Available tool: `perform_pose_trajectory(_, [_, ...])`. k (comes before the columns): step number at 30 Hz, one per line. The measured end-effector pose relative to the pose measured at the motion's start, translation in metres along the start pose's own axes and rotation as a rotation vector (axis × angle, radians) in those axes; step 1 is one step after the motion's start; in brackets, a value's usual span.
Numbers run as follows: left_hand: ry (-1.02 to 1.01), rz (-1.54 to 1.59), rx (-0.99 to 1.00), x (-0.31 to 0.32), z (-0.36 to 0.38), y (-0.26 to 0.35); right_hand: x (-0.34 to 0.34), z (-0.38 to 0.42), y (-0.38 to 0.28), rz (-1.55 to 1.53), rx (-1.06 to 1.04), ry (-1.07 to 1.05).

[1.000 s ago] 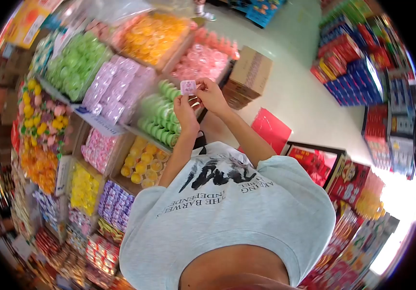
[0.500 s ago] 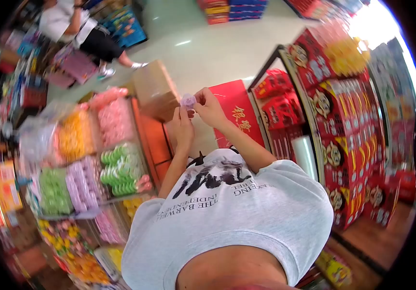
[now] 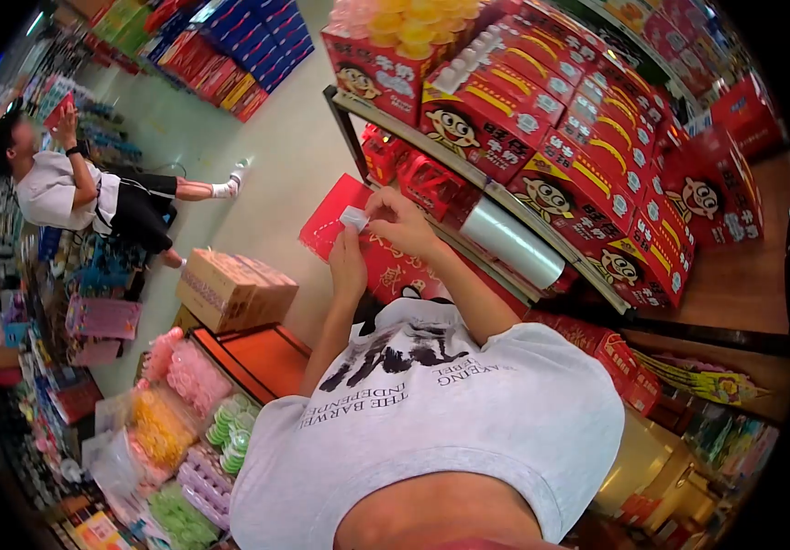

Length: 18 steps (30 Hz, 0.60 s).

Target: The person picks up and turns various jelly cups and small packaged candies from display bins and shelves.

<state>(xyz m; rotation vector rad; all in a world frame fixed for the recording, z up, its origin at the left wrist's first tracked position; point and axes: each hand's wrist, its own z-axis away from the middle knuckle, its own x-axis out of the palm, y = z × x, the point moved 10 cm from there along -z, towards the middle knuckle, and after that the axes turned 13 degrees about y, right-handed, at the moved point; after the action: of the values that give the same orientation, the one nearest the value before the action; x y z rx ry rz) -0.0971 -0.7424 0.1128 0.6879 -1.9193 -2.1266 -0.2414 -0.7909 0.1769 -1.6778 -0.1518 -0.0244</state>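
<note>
Both of my hands are raised in front of my grey printed T-shirt (image 3: 450,403). Between them is a small pale jelly cup (image 3: 353,218). My right hand (image 3: 399,225) pinches its upper edge with thumb and fingers. My left hand (image 3: 348,264) holds it from below. The cup hangs over a red box (image 3: 344,220) lying on the floor.
A shelf rack (image 3: 505,206) stacked with red cartoon-face boxes (image 3: 551,119) stands to the right. Bins of coloured jelly cups (image 3: 193,431) lie at lower left beside a cardboard carton (image 3: 234,289). Another person (image 3: 83,188) squats at far left by the aisle.
My view has swung from the jelly-cup bins on the left towards the red-box shelves on the right. Both hands have kept hold of the small cup in front of my chest.
</note>
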Motion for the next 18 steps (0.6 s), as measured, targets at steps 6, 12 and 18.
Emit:
perform_pose_trajectory(6, [-0.2, -0.092, 0.21, 0.08, -0.004, 0.041, -0.082, 0.0, -0.01, 0.036, -0.136, 0.28])
perform_pose_trajectory(12, [-0.297, -0.083, 0.479, 0.159, 0.0, 0.118, -0.162, -0.023, 0.007, -0.119, -0.033, 0.409])
perform_pose_trajectory(18, [-0.38, 0.026, 0.445, 0.238, -0.033, 0.141, -0.22, -0.075, -0.035, 0.06, -0.057, 0.498])
